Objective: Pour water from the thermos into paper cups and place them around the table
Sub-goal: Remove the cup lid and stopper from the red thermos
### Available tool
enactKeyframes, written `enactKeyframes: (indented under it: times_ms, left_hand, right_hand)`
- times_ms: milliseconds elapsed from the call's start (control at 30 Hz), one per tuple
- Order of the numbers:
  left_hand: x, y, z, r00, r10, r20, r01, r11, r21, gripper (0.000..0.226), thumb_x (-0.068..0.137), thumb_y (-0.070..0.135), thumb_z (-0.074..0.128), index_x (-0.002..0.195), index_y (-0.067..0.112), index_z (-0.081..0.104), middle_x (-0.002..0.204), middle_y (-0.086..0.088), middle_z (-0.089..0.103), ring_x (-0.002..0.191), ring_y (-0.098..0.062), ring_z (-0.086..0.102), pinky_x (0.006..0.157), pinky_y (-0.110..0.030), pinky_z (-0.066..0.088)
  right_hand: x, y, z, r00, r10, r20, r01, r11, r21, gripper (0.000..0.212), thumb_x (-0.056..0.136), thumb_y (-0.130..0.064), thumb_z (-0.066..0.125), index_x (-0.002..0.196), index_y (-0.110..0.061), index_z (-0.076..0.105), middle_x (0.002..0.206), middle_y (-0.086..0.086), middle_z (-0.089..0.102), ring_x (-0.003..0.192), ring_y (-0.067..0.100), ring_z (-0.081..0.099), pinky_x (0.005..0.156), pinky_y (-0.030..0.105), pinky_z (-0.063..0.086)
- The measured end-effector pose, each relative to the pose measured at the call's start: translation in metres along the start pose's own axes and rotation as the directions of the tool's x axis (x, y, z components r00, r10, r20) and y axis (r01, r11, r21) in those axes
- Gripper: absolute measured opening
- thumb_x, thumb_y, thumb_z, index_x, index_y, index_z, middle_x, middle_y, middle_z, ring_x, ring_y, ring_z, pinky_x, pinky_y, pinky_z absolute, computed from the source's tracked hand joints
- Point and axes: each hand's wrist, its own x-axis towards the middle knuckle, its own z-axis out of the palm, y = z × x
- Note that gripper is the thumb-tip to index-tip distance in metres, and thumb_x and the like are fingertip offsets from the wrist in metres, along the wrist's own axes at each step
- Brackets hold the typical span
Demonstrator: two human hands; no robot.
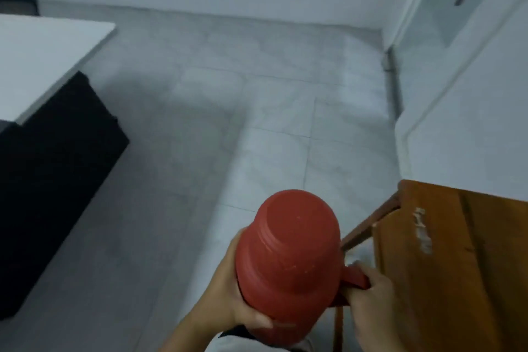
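A red thermos (pixel 288 263) with its cap on is held upright in front of me, low in the frame, seen from above. My left hand (pixel 228 294) wraps round its left side, thumb across the body. My right hand (pixel 368 294) grips the red handle on its right side. No paper cups show in this view.
A white-topped table (pixel 43 57) with a black base (pixel 57 174) stands at the left. A brown wooden table (pixel 457 251) is at the right, close to my right hand. Grey tiled floor (pixel 257 123) lies between them, with white walls and a door frame (pixel 400 66) beyond.
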Motion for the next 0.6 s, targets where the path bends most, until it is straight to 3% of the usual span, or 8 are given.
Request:
enactKeyframes:
  times_ms: [67,133,167,267,333,433,500,600]
  left_hand:
    - [-0.030,-0.012,-0.030,0.988,-0.029,-0.153,0.036,0.999,0.042,0.113,0.042,0.046,0.087,0.137,0.041,0.026,0.144,0.012,0.038,0.132,-0.015,0.040,0.105,-0.034,0.039]
    - [-0.056,-0.022,-0.060,0.958,-0.051,-0.281,0.067,0.997,0.046,0.118,0.037,0.037,0.087,0.138,0.042,0.025,0.145,0.011,0.038,0.133,-0.016,0.039,0.108,-0.044,0.037]
    - [-0.065,-0.024,-0.076,0.939,-0.057,-0.338,0.076,0.996,0.043,0.119,0.036,0.040,0.087,0.137,0.043,0.025,0.145,0.013,0.038,0.133,-0.015,0.040,0.108,-0.043,0.037]
    - [-0.079,-0.022,-0.130,0.875,-0.055,-0.480,0.061,0.998,-0.003,0.110,0.041,0.056,0.085,0.134,0.047,0.028,0.140,0.019,0.042,0.127,-0.007,0.045,0.099,-0.021,0.042]
    - [-0.085,-0.014,-0.170,0.819,-0.056,-0.571,0.061,0.998,-0.009,0.105,0.041,0.061,0.083,0.130,0.047,0.029,0.134,0.023,0.046,0.122,-0.002,0.049,0.093,-0.012,0.041]
    - [-0.096,-0.010,-0.221,0.744,-0.071,-0.664,0.070,0.997,-0.027,0.106,0.040,0.063,0.081,0.130,0.043,0.029,0.131,0.013,0.051,0.122,-0.004,0.050,0.094,-0.013,0.042]
    - [-0.102,-0.010,-0.247,0.723,-0.082,-0.686,0.110,0.994,-0.003,0.110,0.038,0.067,0.079,0.130,0.042,0.026,0.135,0.005,0.044,0.125,-0.008,0.047,0.098,-0.019,0.041]
    - [-0.109,-0.011,-0.289,0.685,-0.181,-0.706,0.189,0.980,-0.067,0.120,0.020,0.078,0.073,0.125,0.045,0.023,0.139,0.006,0.038,0.131,-0.016,0.041,0.108,-0.040,0.036]
  right_hand:
    - [-0.004,-0.004,0.040,0.994,0.040,0.098,-0.032,0.997,-0.076,0.010,0.064,0.031,0.054,0.067,0.031,0.044,0.045,0.039,0.039,0.037,0.035,0.054,0.026,0.019,0.040]
    - [-0.005,-0.006,0.084,0.973,0.034,0.228,-0.002,0.990,-0.141,0.015,0.066,0.031,0.052,0.054,0.024,0.045,0.029,0.011,0.039,0.025,0.020,0.049,0.026,0.015,0.037]
    - [-0.004,-0.006,0.106,0.955,0.034,0.295,0.015,0.987,-0.162,0.028,0.066,0.031,0.050,0.045,0.013,0.045,0.030,0.006,0.037,0.026,0.022,0.045,0.028,0.017,0.038]
    - [-0.005,-0.011,0.184,0.884,0.045,0.465,0.063,0.974,-0.216,0.027,0.064,0.031,0.048,0.047,0.011,0.042,0.050,0.015,0.038,0.051,0.028,0.042,0.039,0.039,0.048]
    - [-0.008,-0.017,0.237,0.838,0.002,0.546,0.125,0.973,-0.196,0.033,0.064,0.032,0.045,0.047,0.003,0.042,0.054,0.012,0.036,0.056,0.028,0.040,0.035,0.037,0.047]
    - [-0.016,-0.028,0.304,0.754,-0.051,0.655,0.193,0.970,-0.147,0.041,0.065,0.031,0.046,0.047,-0.005,0.041,0.053,0.009,0.036,0.055,0.027,0.039,0.031,0.029,0.046]
    - [-0.018,-0.029,0.335,0.725,-0.054,0.687,0.216,0.965,-0.151,0.037,0.066,0.030,0.048,0.047,-0.002,0.042,0.050,0.009,0.037,0.053,0.027,0.040,0.032,0.028,0.045]
    - [-0.018,-0.022,0.382,0.693,-0.026,0.721,0.232,0.954,-0.188,0.042,0.065,0.028,0.051,0.041,-0.004,0.039,0.046,0.008,0.035,0.052,0.026,0.041,0.039,0.038,0.046]
